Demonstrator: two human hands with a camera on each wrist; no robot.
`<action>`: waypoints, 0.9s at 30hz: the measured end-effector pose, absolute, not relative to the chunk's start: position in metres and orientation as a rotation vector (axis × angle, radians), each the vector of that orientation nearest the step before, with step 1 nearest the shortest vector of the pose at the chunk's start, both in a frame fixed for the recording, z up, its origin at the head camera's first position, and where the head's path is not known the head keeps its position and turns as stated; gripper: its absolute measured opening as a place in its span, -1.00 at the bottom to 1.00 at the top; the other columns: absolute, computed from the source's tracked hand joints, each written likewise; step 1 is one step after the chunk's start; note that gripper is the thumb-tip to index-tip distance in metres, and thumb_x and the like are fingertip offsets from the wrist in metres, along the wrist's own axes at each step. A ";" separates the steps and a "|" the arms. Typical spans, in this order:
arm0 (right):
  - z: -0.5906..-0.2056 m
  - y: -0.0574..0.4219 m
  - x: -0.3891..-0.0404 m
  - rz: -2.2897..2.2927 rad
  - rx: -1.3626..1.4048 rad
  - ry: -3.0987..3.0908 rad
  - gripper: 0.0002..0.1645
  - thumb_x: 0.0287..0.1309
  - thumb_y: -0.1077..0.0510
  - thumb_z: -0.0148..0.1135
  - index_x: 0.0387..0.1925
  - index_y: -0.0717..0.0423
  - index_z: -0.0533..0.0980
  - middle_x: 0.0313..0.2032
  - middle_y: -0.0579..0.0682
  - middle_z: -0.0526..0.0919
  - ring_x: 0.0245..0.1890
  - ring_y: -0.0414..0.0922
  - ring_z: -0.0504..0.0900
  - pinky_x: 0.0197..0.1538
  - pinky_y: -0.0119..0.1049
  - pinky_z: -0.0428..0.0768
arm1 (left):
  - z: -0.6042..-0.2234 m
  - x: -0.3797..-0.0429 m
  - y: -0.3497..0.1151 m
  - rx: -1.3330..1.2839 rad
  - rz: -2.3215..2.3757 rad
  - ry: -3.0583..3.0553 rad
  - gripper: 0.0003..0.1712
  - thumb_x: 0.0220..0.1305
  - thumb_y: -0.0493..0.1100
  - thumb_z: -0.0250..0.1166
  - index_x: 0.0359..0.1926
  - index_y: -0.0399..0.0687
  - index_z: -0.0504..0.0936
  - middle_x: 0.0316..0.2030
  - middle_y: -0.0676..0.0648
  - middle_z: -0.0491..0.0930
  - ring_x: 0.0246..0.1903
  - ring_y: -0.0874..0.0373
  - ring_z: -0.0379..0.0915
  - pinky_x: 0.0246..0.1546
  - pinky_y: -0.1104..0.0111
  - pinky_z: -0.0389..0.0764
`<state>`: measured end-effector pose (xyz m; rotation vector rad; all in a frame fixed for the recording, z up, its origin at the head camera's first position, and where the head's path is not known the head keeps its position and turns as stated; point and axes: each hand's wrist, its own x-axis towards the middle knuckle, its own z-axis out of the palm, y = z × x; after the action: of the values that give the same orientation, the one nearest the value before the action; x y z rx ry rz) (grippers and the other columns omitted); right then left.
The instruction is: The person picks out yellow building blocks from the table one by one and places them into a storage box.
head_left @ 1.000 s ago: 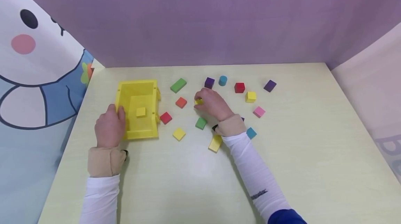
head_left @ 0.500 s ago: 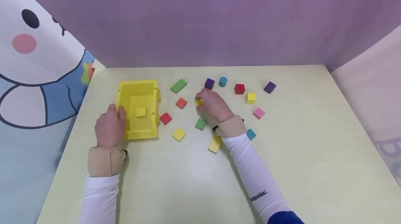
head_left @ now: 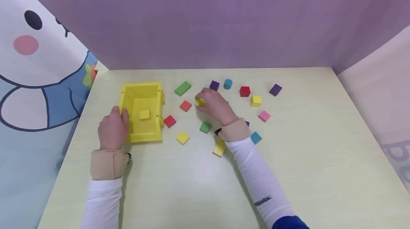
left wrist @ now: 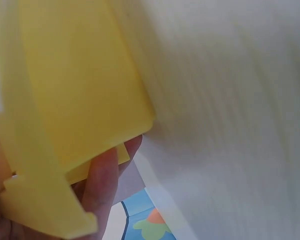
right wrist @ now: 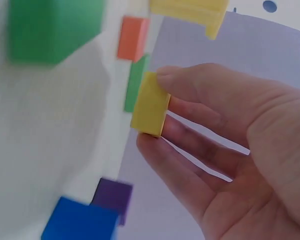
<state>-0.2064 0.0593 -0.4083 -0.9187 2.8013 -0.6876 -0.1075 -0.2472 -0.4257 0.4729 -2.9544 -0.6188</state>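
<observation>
Off to the right of the yellow bin (head_left: 144,138), your right hand (head_left: 217,106) had a yellow block (right wrist: 151,105) in a pinch grip. Your left hand (head_left: 113,129) was the one by the bin, gripping its left wall, and an orange block (head_left: 185,106) sat between bin and pinched block.
</observation>
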 end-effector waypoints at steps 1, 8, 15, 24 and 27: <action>-0.406 0.057 -0.206 -0.697 -0.931 2.797 -0.64 0.03 0.14 0.26 -0.08 0.13 0.55 -0.15 -0.02 0.55 -0.09 -0.13 0.49 0.02 -0.38 0.39 | -0.426 -0.108 -0.247 0.473 -0.624 -2.958 -0.47 0.40 0.07 -0.30 -0.21 -0.35 0.31 -0.58 -0.27 0.37 -0.63 -0.10 0.30 -0.61 0.13 0.28; -0.387 0.033 -0.200 -0.723 -1.017 2.757 -0.58 0.05 0.06 0.25 -0.03 0.11 0.53 -0.07 -0.05 0.53 -0.06 -0.15 0.47 0.04 -0.41 0.37 | -0.427 -0.110 -0.243 0.493 -0.633 -2.962 -0.48 0.40 0.08 -0.31 -0.20 -0.33 0.31 -0.58 -0.25 0.37 -0.63 -0.09 0.30 -0.61 0.15 0.28; -0.370 0.005 -0.194 -0.698 -1.153 2.766 -0.60 0.08 0.07 0.22 -0.02 0.09 0.52 -0.07 -0.07 0.52 -0.08 -0.18 0.45 0.03 -0.46 0.34 | -0.429 -0.114 -0.239 0.498 -0.650 -2.973 -0.46 0.40 0.09 -0.31 -0.16 -0.34 0.31 -0.56 -0.25 0.38 -0.62 -0.08 0.31 -0.61 0.17 0.29; -0.364 -0.032 -0.185 -0.601 -1.308 2.728 -0.61 0.10 0.07 0.19 -0.02 0.09 0.51 -0.10 -0.06 0.51 -0.09 -0.18 0.45 -0.01 -0.51 0.34 | -0.427 -0.115 -0.235 0.506 -0.637 -2.973 -0.48 0.40 0.09 -0.31 -0.18 -0.32 0.31 -0.56 -0.26 0.39 -0.61 -0.09 0.32 -0.60 0.15 0.30; -0.364 -0.041 -0.184 -0.542 -1.365 2.728 -0.61 0.11 0.05 0.19 -0.02 0.08 0.52 -0.10 -0.07 0.50 -0.07 -0.18 0.45 -0.01 -0.50 0.34 | -0.428 -0.115 -0.234 0.508 -0.640 -2.977 -0.47 0.40 0.09 -0.31 -0.17 -0.32 0.31 -0.55 -0.26 0.40 -0.61 -0.08 0.32 -0.60 0.16 0.30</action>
<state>-0.1842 -0.0413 -0.3640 -1.3650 2.7279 -0.5417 -0.1150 -0.2339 -0.4281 0.5085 -2.9769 -0.6401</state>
